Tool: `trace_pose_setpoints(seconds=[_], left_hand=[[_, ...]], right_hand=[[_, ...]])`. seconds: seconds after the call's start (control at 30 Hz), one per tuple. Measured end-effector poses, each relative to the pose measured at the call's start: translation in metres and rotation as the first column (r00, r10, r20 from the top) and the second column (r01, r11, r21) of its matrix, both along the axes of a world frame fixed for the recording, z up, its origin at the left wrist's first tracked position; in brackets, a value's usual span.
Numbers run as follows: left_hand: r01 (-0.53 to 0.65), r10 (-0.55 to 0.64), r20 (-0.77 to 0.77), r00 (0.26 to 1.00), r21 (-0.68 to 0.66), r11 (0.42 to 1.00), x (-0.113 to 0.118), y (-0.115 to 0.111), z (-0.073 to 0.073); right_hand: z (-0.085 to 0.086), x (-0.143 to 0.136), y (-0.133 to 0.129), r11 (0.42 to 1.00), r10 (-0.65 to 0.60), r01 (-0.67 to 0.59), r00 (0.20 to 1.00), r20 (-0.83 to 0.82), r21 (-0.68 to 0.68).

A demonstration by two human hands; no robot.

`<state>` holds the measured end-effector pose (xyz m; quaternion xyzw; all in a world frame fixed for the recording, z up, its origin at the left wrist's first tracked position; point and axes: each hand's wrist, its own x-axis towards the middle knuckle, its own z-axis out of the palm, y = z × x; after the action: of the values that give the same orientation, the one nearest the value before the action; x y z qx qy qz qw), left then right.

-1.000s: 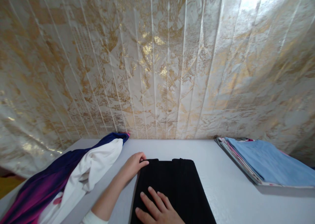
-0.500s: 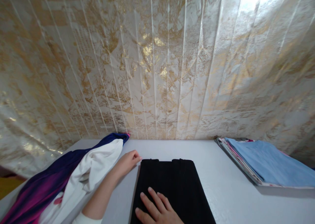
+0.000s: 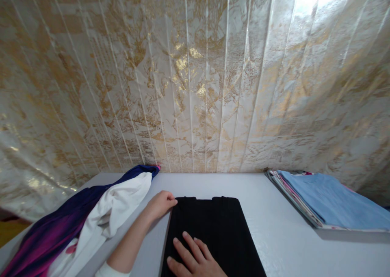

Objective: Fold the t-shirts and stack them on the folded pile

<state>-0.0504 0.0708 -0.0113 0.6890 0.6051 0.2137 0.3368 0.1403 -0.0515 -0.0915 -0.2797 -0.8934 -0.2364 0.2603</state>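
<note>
A black folded garment (image 3: 213, 228) lies flat on the white table, two small raised folds along its far edge. At its far left corner, my left hand (image 3: 161, 204) has its fingers closed in a pinch on the cloth. My right hand (image 3: 196, 256) rests palm down on the near left part of the same garment, fingers spread, holding nothing.
Left of the arm lie a crumpled white garment (image 3: 122, 202) and a dark blue and purple one (image 3: 67, 212). A stack of folded clothes with a light blue piece (image 3: 335, 200) on top sits at the right. A gold-patterned curtain (image 3: 195, 86) hangs behind the white table (image 3: 286, 248).
My left hand has shifted slightly right and nearer, and its fingertips now meet the black garment's corner. The right hand stays in place.
</note>
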Motion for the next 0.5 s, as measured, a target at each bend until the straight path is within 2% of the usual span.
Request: trace_pose_setpoints(seconds=[0.2, 0.3, 0.4, 0.5], left_hand=[[0.088, -0.069, -0.119, 0.991, 0.159, 0.983, 0.003, -0.005, 0.005], [0.146, -0.115, -0.168, 0.979, 0.187, 0.972, 0.004, -0.007, 0.010], [0.133, -0.087, -0.231, 0.969, 0.193, 0.972, 0.004, -0.008, 0.012], [0.085, -0.021, -0.300, 0.954, 0.202, 0.976, 0.007, -0.009, 0.012]], right_hand=[[-0.001, 0.001, 0.000, 0.996, 0.013, -0.011, 1.000, 0.016, -0.089], [0.000, 0.001, 0.000, 0.994, 0.003, -0.001, 1.000, 0.023, -0.111], [0.000, 0.000, -0.001, 0.998, 0.002, -0.002, 1.000, -0.002, -0.060], [-0.002, -0.002, -0.001, 0.996, 0.009, -0.008, 1.000, 0.009, -0.088]])
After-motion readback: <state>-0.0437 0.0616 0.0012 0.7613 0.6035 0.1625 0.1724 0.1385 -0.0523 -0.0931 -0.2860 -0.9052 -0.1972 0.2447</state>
